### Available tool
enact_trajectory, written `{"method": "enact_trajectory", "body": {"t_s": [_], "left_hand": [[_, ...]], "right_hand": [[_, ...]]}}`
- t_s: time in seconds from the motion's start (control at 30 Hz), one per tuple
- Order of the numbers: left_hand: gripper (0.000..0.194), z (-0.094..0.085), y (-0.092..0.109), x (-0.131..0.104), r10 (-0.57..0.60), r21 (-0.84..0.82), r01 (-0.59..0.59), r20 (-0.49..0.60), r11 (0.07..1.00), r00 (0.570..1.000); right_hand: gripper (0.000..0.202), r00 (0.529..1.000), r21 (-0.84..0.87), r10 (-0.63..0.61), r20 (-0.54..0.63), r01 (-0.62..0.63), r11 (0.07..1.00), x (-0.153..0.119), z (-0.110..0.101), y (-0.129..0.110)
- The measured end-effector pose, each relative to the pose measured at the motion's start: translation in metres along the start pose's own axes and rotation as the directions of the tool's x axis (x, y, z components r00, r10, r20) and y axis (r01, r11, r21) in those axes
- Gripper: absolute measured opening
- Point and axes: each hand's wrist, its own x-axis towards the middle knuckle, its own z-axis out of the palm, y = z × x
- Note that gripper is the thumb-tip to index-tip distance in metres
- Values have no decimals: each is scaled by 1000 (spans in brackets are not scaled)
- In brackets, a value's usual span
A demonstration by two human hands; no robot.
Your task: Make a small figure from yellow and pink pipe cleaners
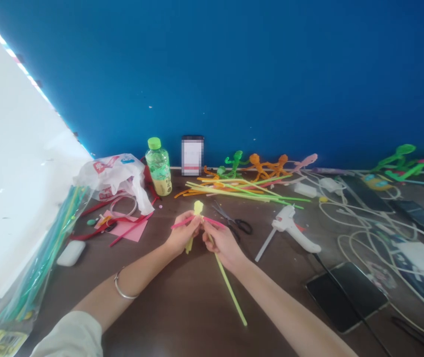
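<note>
My left hand pinches a small figure of yellow pipe cleaners with a rounded yellow top. Beside it, almost touching, my right hand has its fingers closed on the same figure. A pink pipe cleaner crosses the figure and sticks out on both sides over the hands. From under my right hand a long yellow stem slants down toward the front of the table. Short yellow ends hang below my left hand. The fingertips hide where the pieces meet.
Behind the hands lie loose pipe cleaners, a green-capped bottle and a propped phone. Scissors and a glue gun lie right, with a dark tablet and cables. Left are a plastic bag and pink paper.
</note>
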Motion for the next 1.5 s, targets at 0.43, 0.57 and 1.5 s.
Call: {"method": "enact_trajectory", "body": {"t_s": [0.43, 0.57, 1.5], "left_hand": [[32, 2, -5, -2, 134, 219, -87, -209, 972, 969], [33, 2, -4, -2, 165, 226, -113, -225, 968, 960], [25, -3, -1, 2, 10, -91, -6, 50, 996, 999]], "right_hand": [[21, 857, -929, -454, 243, 341, 146, -24, -5, -16], [24, 824, -953, -479, 302, 274, -129, -26, -8, -20], [35, 978, -495, -199, 56, 200, 845, 11, -27, -23]]}}
